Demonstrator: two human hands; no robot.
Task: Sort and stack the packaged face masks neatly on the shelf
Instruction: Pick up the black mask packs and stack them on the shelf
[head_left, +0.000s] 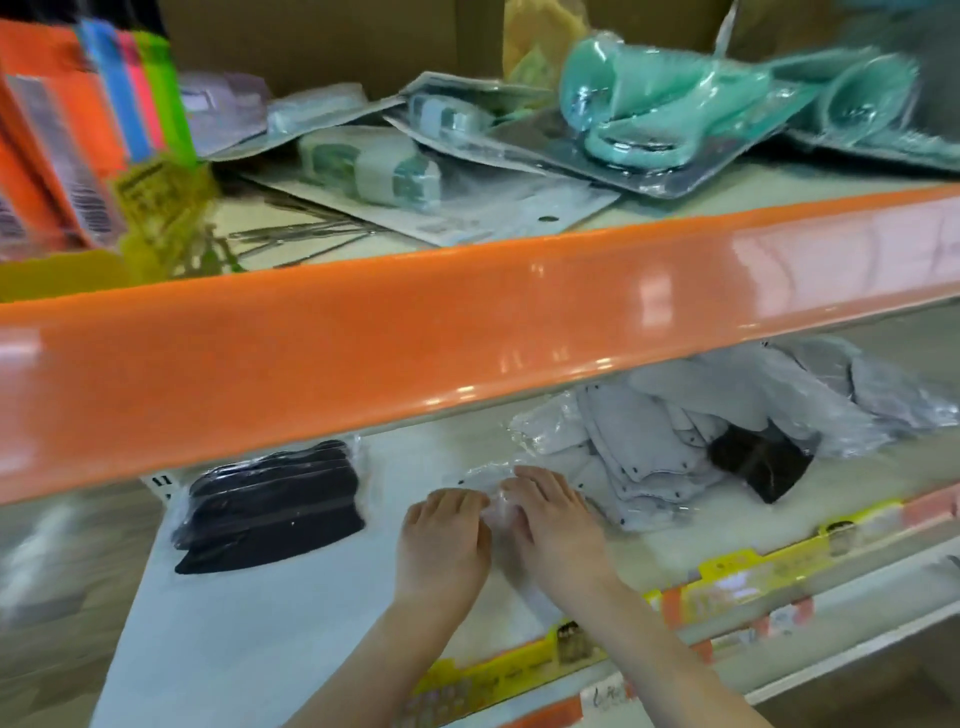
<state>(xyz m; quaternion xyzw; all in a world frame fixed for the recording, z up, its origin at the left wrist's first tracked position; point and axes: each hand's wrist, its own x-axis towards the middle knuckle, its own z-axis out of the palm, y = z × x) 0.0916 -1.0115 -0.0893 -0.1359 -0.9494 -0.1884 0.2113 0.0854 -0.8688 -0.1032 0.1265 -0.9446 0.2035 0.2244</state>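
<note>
On the lower shelf (291, 613), the left hand (444, 545) and right hand (553, 519) were laid flat, fingers straight, on a clear-wrapped white mask packet (498, 512) at the middle. The packet would be best squared by even pressing, edges aligned before release. Left, a black mask stack (270, 506) was set neatly. Farther right, a loose pile of white masks (675, 441) with one black packet (756, 460) remained unsorted.

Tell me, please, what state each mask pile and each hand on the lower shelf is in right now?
black mask stack: neat, fanned pile, left on the shelf.
white mask heap: loose and untidy, right side.
black mask packet: stray, tilted among the white ones.
clear mask packet: flat under both hands.
left hand: fingers flat, pressing it.
right hand: fingers flat, pressing it.
</note>
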